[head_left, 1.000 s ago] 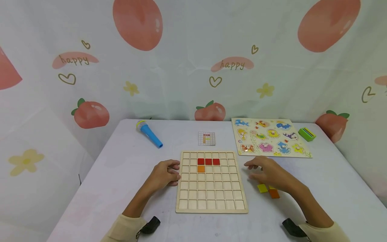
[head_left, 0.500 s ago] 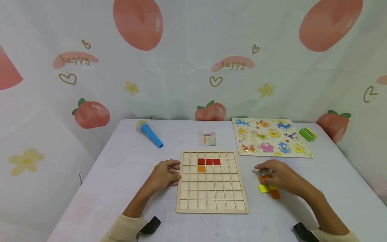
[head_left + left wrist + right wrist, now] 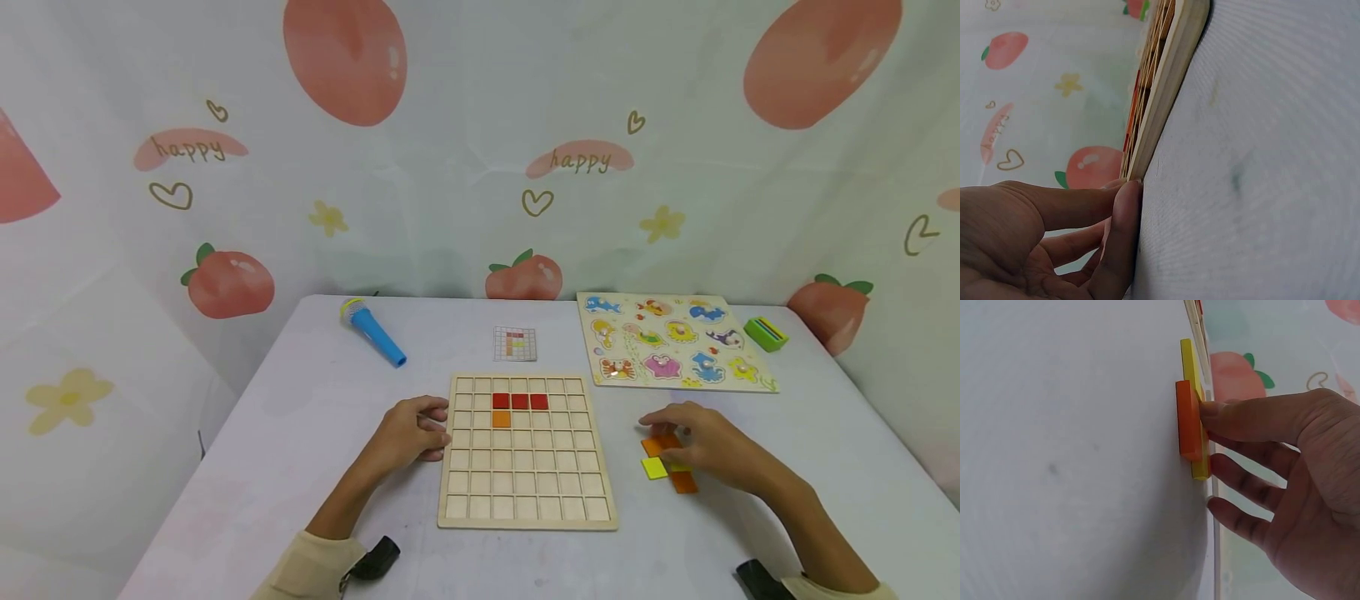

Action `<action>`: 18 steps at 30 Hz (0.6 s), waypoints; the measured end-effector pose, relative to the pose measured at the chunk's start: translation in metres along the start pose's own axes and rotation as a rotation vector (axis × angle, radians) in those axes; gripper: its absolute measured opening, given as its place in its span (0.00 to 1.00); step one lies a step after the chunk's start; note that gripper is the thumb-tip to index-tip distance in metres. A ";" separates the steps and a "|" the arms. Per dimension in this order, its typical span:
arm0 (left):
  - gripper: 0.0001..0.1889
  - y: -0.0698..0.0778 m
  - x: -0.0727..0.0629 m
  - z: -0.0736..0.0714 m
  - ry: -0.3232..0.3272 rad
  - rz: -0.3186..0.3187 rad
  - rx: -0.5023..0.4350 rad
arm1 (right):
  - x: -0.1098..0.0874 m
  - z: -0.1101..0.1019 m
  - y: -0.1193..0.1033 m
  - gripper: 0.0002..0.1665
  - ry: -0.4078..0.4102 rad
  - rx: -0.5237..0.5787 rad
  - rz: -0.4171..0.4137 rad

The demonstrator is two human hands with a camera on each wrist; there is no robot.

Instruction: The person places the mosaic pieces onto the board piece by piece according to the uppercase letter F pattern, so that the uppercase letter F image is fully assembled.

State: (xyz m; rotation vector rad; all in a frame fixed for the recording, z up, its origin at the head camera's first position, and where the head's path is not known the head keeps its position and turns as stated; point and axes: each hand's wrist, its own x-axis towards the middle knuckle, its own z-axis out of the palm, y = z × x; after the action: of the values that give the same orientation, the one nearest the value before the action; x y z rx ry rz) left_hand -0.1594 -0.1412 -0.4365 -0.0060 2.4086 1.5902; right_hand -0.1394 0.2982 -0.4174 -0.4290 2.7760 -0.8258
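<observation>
My left hand [image 3: 405,432] holds the left edge of a wooden grid board [image 3: 527,524], thumb and fingertips at its rim in the left wrist view. Three red square tiles [image 3: 520,402] lie in a row on the board, with one orange tile [image 3: 501,419] below the leftmost. To the board's right, my right hand [image 3: 705,446] reaches over a small group of loose orange and yellow tiles. Its thumb [image 3: 1222,415] is right at a yellow tile [image 3: 1200,470], behind an orange tile [image 3: 1187,419]; the other fingers are loosely bent. The hand partly covers the group.
A small printed pattern card [image 3: 515,343] lies behind the board. At the back left is a blue toy microphone [image 3: 378,337]. An animal puzzle board [image 3: 675,342] and a green block-shaped object [image 3: 766,334] lie at the back right.
The right hand has moved from beside the board's right edge, rightward and down to the loose tiles. The left hand stays at the board's edge.
</observation>
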 end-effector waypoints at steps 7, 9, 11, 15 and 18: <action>0.28 0.001 -0.001 0.001 -0.004 0.002 -0.005 | -0.001 -0.002 0.004 0.25 -0.013 -0.002 -0.002; 0.28 0.002 -0.001 0.001 -0.004 0.002 -0.006 | -0.001 -0.002 0.004 0.24 -0.014 -0.008 0.008; 0.28 0.002 -0.001 0.001 -0.003 0.003 -0.004 | -0.001 -0.002 0.005 0.24 -0.016 -0.021 0.008; 0.28 0.001 0.000 0.001 -0.002 0.007 -0.004 | -0.002 -0.001 0.005 0.22 -0.015 -0.043 0.016; 0.27 0.000 0.000 0.001 -0.003 0.008 -0.009 | -0.003 -0.002 0.005 0.22 -0.016 -0.053 0.015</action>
State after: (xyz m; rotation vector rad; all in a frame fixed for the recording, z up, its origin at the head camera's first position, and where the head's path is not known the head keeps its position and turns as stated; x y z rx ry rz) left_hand -0.1597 -0.1399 -0.4368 0.0047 2.4022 1.6037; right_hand -0.1382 0.3042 -0.4185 -0.4217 2.7885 -0.7439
